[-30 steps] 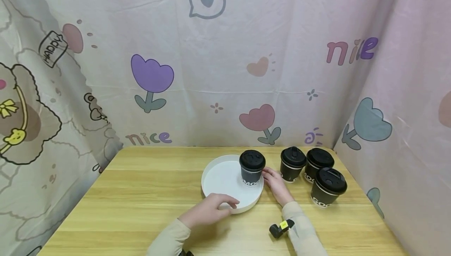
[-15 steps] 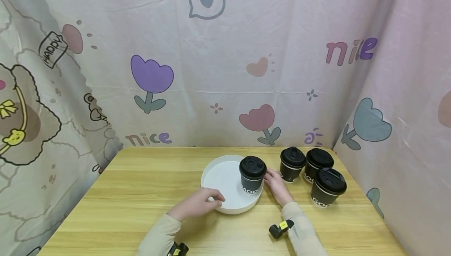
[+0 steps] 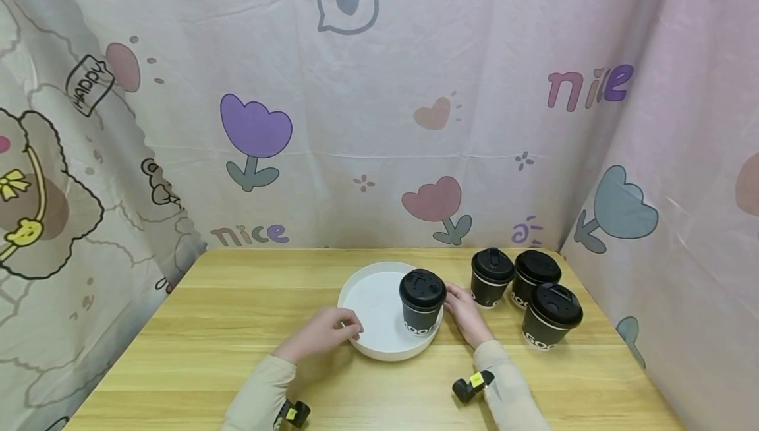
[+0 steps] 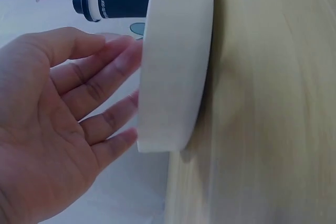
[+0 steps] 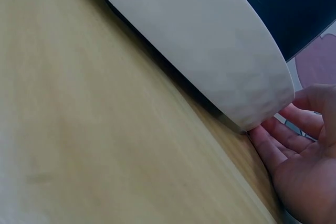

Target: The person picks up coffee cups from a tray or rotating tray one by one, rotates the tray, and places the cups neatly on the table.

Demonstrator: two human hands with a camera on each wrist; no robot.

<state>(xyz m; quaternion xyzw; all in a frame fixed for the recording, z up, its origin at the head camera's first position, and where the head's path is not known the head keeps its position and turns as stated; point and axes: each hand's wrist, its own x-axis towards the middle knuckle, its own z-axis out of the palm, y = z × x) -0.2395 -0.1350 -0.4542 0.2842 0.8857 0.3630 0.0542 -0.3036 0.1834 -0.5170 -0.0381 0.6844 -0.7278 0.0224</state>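
A round white tray [image 3: 379, 316] with a raised wall lies on the wooden table. A black lidded paper coffee cup [image 3: 420, 306] stands upright in its right part. At the tray's left rim is my left hand [image 3: 320, 333], its fingers loosely bent; in the left wrist view the fingertips pass behind the rim, and the thumb stays off it. My right hand [image 3: 466, 316] rests against the tray's right side. The right wrist view has its fingertips [image 5: 265, 142] touching the outer wall low down, the thumb close to the rim. Neither hand grips the cup.
Several more things stand at the right: a lidded black cup [image 3: 491, 277] behind my right hand, another cup [image 3: 535, 276] beside it and a nearer cup [image 3: 551, 316]. A printed curtain [image 3: 356, 121] hangs behind the table [image 3: 237, 299].
My left hand has moved left along the tray's near rim. The cup has come nearer to me, its lettering turned, as the tray rotates in place. My right hand has barely moved.
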